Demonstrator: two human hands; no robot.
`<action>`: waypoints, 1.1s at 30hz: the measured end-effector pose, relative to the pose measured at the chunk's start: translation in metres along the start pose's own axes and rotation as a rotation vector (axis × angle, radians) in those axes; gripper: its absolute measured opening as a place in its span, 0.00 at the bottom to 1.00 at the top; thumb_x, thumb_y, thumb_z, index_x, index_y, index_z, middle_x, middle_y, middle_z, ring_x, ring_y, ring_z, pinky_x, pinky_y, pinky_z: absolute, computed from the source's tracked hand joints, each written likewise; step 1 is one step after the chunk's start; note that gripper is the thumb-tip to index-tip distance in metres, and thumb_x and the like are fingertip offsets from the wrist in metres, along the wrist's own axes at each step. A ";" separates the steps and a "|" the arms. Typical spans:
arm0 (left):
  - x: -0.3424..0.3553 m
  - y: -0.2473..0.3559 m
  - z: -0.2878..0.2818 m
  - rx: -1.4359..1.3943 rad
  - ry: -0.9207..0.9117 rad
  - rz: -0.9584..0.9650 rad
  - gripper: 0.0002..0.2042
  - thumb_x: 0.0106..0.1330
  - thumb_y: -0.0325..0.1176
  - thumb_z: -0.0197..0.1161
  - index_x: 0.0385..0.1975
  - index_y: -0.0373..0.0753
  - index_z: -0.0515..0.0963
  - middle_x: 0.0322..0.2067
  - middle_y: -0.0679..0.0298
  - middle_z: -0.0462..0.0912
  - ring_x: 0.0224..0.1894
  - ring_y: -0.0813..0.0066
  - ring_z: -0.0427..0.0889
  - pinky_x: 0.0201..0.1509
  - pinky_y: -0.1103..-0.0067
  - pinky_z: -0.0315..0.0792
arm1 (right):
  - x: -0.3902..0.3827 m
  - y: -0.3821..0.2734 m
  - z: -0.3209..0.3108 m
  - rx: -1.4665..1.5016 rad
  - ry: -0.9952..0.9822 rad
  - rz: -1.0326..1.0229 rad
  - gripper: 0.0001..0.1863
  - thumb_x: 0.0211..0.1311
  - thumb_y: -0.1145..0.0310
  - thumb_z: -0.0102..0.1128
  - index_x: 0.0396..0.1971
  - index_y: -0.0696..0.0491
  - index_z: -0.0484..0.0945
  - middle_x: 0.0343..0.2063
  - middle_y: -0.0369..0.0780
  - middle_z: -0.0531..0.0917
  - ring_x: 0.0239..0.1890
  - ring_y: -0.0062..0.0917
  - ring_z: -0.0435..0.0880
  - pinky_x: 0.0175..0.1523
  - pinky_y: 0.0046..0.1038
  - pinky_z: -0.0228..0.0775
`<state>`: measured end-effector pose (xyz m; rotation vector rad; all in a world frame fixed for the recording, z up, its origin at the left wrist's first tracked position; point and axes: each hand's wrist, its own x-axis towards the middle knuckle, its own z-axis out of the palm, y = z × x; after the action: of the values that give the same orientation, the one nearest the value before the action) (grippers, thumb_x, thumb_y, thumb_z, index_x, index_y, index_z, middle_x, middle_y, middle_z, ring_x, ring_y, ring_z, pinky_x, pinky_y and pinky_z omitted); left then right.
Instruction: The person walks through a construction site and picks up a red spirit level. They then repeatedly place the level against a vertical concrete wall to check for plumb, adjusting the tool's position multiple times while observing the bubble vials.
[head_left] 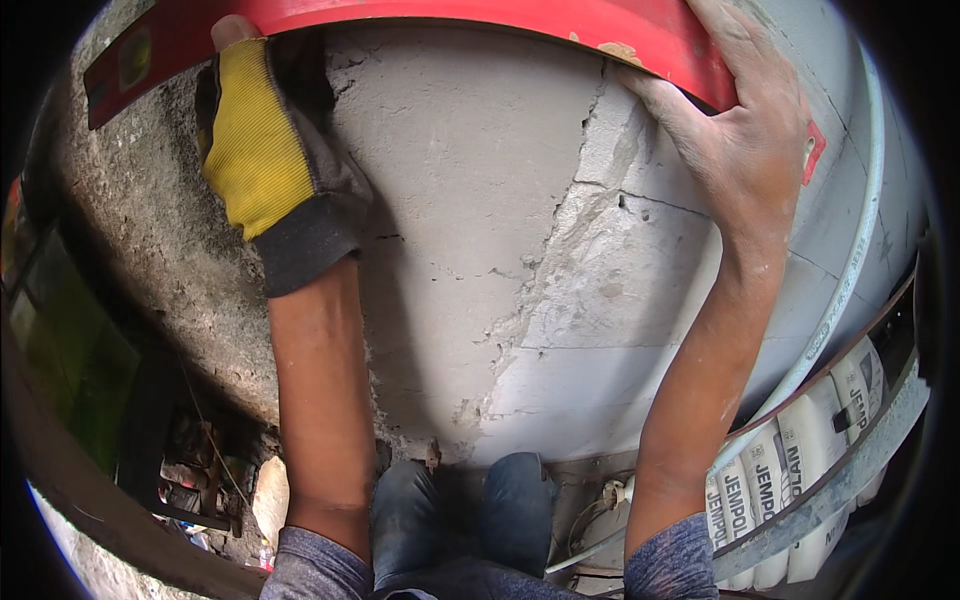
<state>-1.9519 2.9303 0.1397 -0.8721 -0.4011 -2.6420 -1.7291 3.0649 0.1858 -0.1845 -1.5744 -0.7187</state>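
A long red spirit level (450, 12) lies across the upper part of the view, against a wall of grey plaster (450, 170). My left hand (265, 150), in a yellow and black work glove, is closed round the level towards its left end, near a small vial. Bare and dusty, my right hand (755, 160) grips the level towards the other end, thumb along the lower edge. Below that thumb, a ragged plaster edge meets pale wall blocks (635, 270) smeared with mortar.
Rough concrete (165, 220) borders the plaster on the left. A pale hose (855, 270) curves down the right side, near stacked white bags (765, 470) and a metal rail (820, 500). Clutter (190, 480) lies low at left. My jeans-clad knees (515, 500) are near the wall's foot.
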 end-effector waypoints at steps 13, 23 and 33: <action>-0.008 0.010 0.001 -0.107 -0.069 -0.089 0.26 0.72 0.49 0.66 0.57 0.32 0.77 0.49 0.59 0.85 0.50 0.68 0.84 0.60 0.74 0.75 | -0.003 0.000 0.001 -0.009 0.022 -0.049 0.36 0.43 0.67 0.76 0.59 0.48 0.81 0.51 0.42 0.84 0.56 0.39 0.80 0.66 0.38 0.66; -0.008 0.000 0.009 -0.036 0.025 -0.091 0.29 0.73 0.53 0.63 0.60 0.33 0.75 0.54 0.59 0.82 0.55 0.68 0.81 0.66 0.72 0.72 | -0.004 0.000 -0.003 0.040 -0.045 0.037 0.42 0.39 0.67 0.78 0.63 0.37 0.79 0.58 0.32 0.82 0.65 0.31 0.73 0.74 0.41 0.50; -0.007 0.004 0.005 -0.027 0.094 -0.207 0.28 0.72 0.46 0.68 0.63 0.32 0.74 0.57 0.60 0.80 0.57 0.73 0.78 0.64 0.76 0.70 | -0.004 -0.003 -0.007 -0.003 -0.100 0.076 0.43 0.40 0.67 0.79 0.64 0.40 0.78 0.61 0.33 0.81 0.66 0.33 0.73 0.76 0.41 0.49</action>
<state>-1.9420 2.9299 0.1400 -0.7471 -0.4550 -2.8703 -1.7237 3.0598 0.1810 -0.2847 -1.6524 -0.6603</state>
